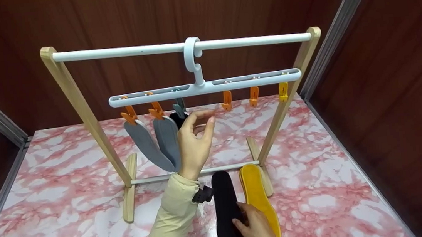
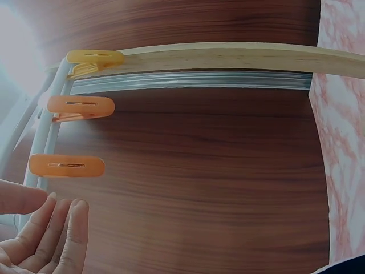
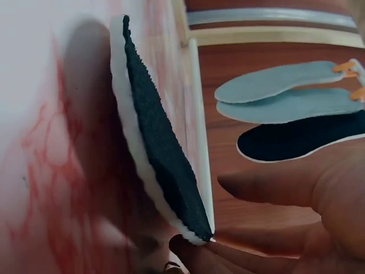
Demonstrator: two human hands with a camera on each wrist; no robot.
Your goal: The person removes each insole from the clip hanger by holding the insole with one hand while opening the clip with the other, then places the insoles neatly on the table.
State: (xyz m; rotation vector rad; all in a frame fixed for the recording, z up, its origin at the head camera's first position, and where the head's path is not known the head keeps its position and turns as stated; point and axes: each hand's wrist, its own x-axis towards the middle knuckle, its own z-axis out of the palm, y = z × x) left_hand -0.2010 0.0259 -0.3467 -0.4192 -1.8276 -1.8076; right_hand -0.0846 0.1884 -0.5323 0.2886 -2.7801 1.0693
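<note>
Blk insole (image 1: 225,210), qty 1: gripped at edge by R hand (image 1: 258,226), thumb vs. fingers; above tbl (image 1: 70,225), beside yel. insoles (image 1: 254,188). L hand (image 1: 194,145): fingers curved, gap to thumb, nothing held; nr. & below hanger (image 1: 200,90). Hanger: on rack (image 1: 119,52), w/ 6 clips (image 1: 254,96); 3 L-side hold 2 grey insoles (image 1: 148,147) + 2nd blk insole (image 3: 302,136).

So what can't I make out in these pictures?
Head view: most of the hanging black insole, behind the left grip.
Head view: part of the yellow insoles, behind the right grip.
Left wrist view: the dark thing, bottom right, cut off by the edges.
Right wrist view: the hanging black insole's upper end, cut off by the right edge.
</note>
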